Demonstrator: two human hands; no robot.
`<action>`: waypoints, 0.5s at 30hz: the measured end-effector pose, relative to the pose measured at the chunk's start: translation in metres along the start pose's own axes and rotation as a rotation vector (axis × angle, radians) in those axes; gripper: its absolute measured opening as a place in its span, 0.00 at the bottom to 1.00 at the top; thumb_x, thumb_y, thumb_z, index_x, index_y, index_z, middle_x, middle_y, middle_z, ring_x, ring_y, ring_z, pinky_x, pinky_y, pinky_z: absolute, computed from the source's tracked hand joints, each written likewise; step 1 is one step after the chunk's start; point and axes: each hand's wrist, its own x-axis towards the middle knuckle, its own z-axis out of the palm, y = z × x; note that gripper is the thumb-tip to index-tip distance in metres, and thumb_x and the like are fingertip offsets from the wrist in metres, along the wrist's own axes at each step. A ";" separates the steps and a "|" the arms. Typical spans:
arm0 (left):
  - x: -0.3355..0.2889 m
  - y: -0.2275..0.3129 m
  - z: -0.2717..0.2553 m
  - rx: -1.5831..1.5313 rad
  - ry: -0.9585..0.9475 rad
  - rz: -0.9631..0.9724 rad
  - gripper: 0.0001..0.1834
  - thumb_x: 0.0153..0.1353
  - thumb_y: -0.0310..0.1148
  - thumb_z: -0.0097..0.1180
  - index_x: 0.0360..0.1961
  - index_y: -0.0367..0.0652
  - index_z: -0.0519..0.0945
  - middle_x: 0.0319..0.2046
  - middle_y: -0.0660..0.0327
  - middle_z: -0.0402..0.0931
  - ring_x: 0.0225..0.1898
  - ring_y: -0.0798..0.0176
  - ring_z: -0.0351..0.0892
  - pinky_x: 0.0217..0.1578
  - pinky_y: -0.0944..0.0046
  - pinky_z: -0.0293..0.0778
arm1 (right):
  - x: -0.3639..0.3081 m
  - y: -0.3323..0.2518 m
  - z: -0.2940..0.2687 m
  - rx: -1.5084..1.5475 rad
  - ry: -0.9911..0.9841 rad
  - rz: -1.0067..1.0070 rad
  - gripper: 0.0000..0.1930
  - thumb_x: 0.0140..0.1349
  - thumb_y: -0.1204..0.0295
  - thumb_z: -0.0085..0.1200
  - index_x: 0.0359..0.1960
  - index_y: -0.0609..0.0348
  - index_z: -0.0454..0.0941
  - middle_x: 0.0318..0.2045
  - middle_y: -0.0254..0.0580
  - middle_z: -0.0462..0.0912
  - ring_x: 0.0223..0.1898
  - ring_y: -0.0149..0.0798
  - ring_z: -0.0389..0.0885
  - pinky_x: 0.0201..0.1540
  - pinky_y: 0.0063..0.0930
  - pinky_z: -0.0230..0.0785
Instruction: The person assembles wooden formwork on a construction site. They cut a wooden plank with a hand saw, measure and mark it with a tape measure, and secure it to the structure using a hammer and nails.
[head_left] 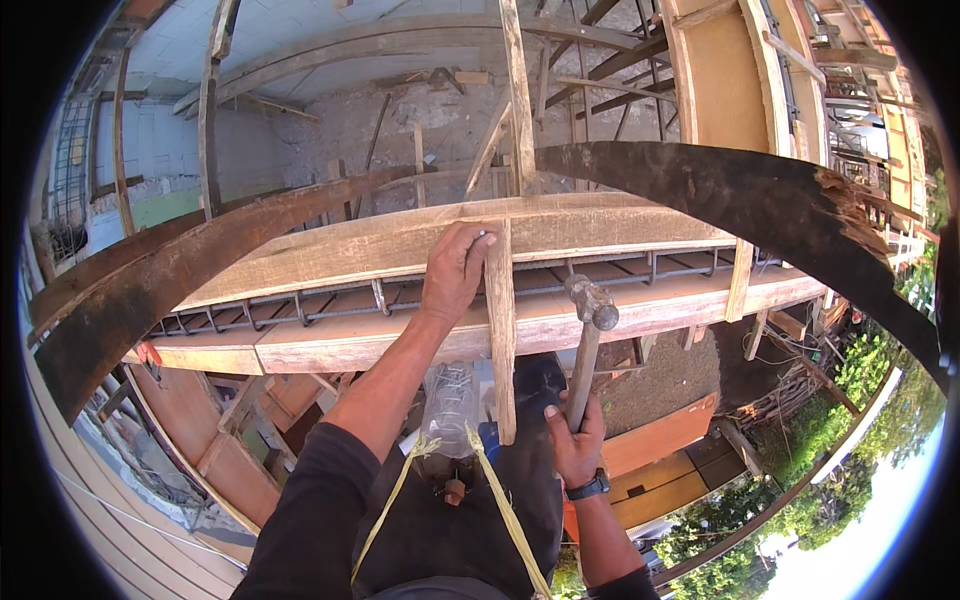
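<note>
My left hand [458,268] is closed in a pinch at the upper end of a short wooden strip [502,340]; a small pale tip, apparently a nail's, shows at the fingertips. The strip lies across a long formwork trough and sticks out towards me. My right hand [577,445] grips the wooden handle of a hammer [592,305], its metal head raised just right of the strip. Inside the trough runs a steel rebar cage [380,297]. Between my arms a cut clear plastic bottle [452,400] hangs on yellow straps [505,510], with thin nail-like pieces inside.
Dark weathered beams [720,185] arch across at both sides. Another cross strip [739,280] spans the trough at right. An upright post [518,90] stands just beyond the formwork. Lower ground with panels [660,435] lies below; red-handled pliers [149,355] sit at the left end.
</note>
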 end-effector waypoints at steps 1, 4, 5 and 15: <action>0.001 -0.001 0.003 0.014 -0.017 0.011 0.07 0.69 0.28 0.57 0.44 0.37 0.82 0.37 0.52 0.80 0.40 0.51 0.80 0.43 0.58 0.74 | 0.001 -0.003 0.002 0.015 -0.004 0.028 0.12 0.63 0.77 0.62 0.46 0.59 0.73 0.24 0.26 0.72 0.21 0.19 0.67 0.22 0.17 0.62; 0.000 -0.002 0.005 0.015 0.011 0.030 0.07 0.69 0.29 0.57 0.43 0.36 0.82 0.34 0.53 0.79 0.36 0.55 0.80 0.39 0.61 0.75 | 0.006 -0.013 0.005 0.063 -0.032 0.117 0.13 0.63 0.73 0.64 0.46 0.63 0.76 0.31 0.33 0.76 0.32 0.26 0.72 0.37 0.24 0.68; 0.001 -0.003 0.005 0.031 0.012 0.055 0.07 0.69 0.28 0.57 0.43 0.36 0.82 0.35 0.53 0.79 0.36 0.55 0.80 0.39 0.61 0.75 | 0.008 -0.014 0.005 0.057 -0.043 0.135 0.13 0.63 0.73 0.64 0.45 0.63 0.76 0.32 0.35 0.77 0.33 0.26 0.73 0.38 0.24 0.69; 0.002 -0.010 0.005 0.143 -0.064 0.190 0.09 0.61 0.24 0.63 0.43 0.39 0.83 0.39 0.54 0.80 0.41 0.52 0.80 0.43 0.57 0.76 | 0.036 -0.030 0.005 0.020 -0.151 -0.040 0.12 0.68 0.69 0.61 0.43 0.60 0.71 0.24 0.30 0.73 0.21 0.21 0.69 0.23 0.18 0.64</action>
